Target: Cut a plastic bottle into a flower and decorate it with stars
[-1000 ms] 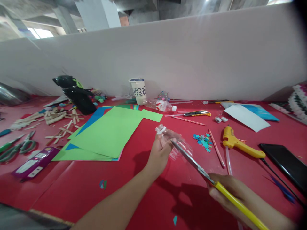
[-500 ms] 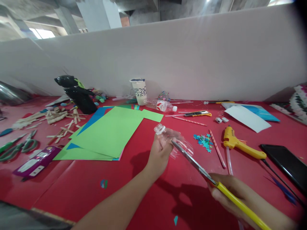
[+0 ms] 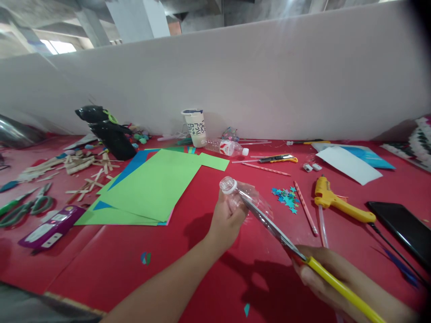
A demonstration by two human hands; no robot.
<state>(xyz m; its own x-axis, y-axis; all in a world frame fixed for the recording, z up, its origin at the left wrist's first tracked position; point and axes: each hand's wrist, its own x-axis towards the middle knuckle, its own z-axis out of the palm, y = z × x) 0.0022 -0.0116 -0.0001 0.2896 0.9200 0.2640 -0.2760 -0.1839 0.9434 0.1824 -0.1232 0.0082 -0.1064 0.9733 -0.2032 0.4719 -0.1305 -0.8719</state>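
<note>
My left hand (image 3: 226, 220) is closed around the cut-off top of a clear plastic bottle (image 3: 229, 185), its open neck tilted upward with a white ring below the threads. The clear wall of the piece flares out to the right. My right hand (image 3: 319, 269) grips yellow-handled scissors (image 3: 278, 233). Their long metal blades reach up and left across the bottle piece, with the tips close below the neck. Whether the blades pass through the plastic or lie over it, I cannot tell. Right of the bottle piece lie small blue and green star sequins (image 3: 286, 198).
Green paper sheets (image 3: 151, 184) cover the middle left, beside a purple power strip (image 3: 52, 229). A yellow glue gun (image 3: 336, 204) and a black phone (image 3: 400, 229) lie right. Behind are a utility knife (image 3: 278, 158), a plastic bottle (image 3: 227, 147), a white cup (image 3: 195, 128) and a black flask (image 3: 109, 134).
The bottle top has tilted, so its mouth faces me more and sits slightly further right. The scissor tips have moved up and left, nearer the neck.
</note>
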